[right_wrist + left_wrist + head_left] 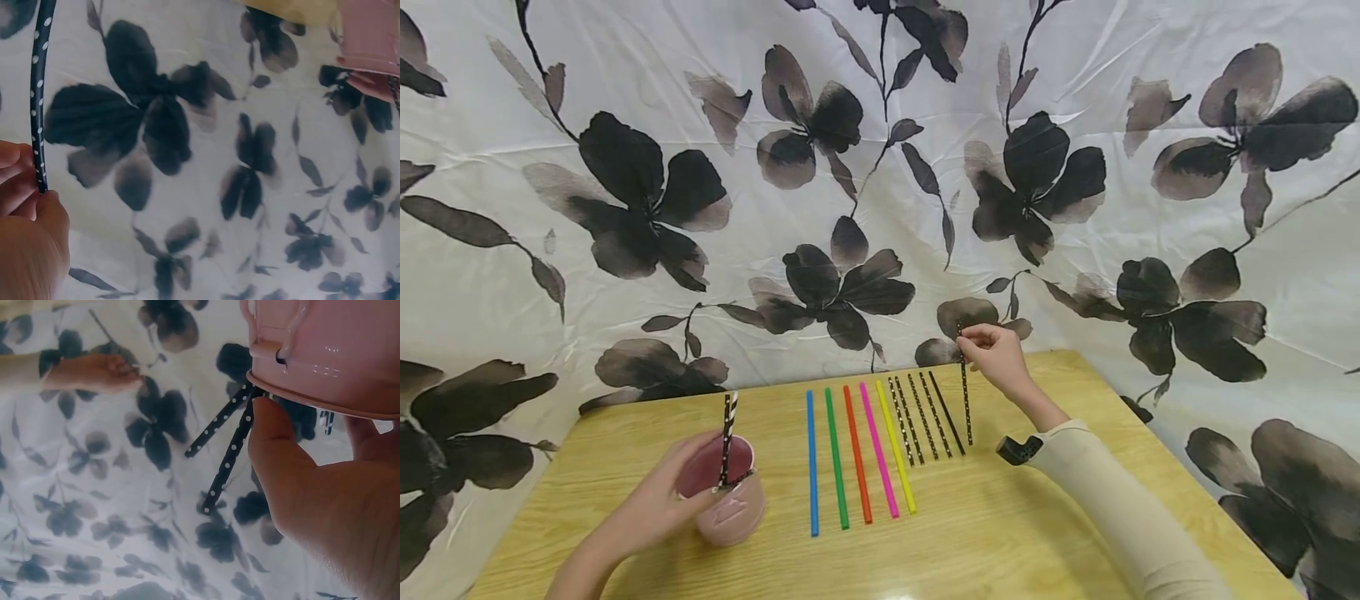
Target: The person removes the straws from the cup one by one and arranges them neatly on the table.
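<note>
At the left of the table a pink cup [730, 521] is gripped at its rim by my left hand [658, 492]. Several patterned black straws [228, 462] stick out past the cup's rim near the thumb, two of them white-dotted. My right hand [996, 358] pinches a black straw with white dots [38, 94] near one end. In the head view that straw hangs nearly upright at the right end of a row of straws. The row holds a blue straw [812, 467], a green straw [837, 458], a red straw [857, 454], a pink straw [878, 450] and a yellow straw [897, 450].
Several dark straws [927, 417], most of them speckled, lie side by side right of the yellow one. The light wooden table [970, 533] meets a white cloth [925, 225] with dark flowers at its back edge. A black device [1021, 451] sits at the right wrist.
</note>
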`<action>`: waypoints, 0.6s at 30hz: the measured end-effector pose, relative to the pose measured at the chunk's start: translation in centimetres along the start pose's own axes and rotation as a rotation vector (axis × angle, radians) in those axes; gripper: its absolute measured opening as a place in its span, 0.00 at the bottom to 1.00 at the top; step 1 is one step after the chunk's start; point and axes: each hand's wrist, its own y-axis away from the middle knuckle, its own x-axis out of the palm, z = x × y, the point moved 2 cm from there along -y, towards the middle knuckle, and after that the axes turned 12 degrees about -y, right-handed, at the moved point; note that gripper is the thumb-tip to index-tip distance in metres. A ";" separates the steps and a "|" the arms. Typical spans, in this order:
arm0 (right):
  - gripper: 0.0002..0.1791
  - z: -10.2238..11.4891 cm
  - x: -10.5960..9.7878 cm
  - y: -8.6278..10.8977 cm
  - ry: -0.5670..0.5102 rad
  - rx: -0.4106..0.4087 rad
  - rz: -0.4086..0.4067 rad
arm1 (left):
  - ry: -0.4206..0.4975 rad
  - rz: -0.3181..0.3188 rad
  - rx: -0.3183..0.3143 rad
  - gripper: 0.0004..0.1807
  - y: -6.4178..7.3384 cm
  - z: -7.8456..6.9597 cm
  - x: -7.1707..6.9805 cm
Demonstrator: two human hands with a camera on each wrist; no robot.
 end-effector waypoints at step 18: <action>0.09 -9.8 0.6 -1.9 0.206 0.293 -0.021 | 0.037 -0.019 -0.077 0.29 -0.5 0.9 0.9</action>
